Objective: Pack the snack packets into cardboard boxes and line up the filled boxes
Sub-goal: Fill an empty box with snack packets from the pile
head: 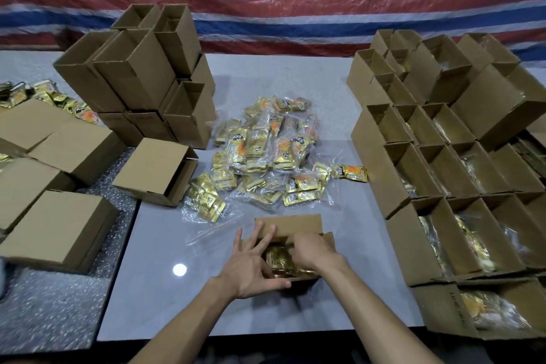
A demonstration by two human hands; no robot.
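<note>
One box (288,226), left hand (251,268) at rim

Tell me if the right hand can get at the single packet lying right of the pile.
Probably yes. The packet lies alone on bare table beyond the box, nothing covering it; the right hand only has to leave the box.

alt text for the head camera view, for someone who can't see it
Two hands work at an open cardboard box on a grey table: the left hand, fingers spread, rests on it while the right hand reaches in among gold packets. Behind lies a pile of bagged packets, with a stack of boxes left and rows of filled boxes right.
</note>
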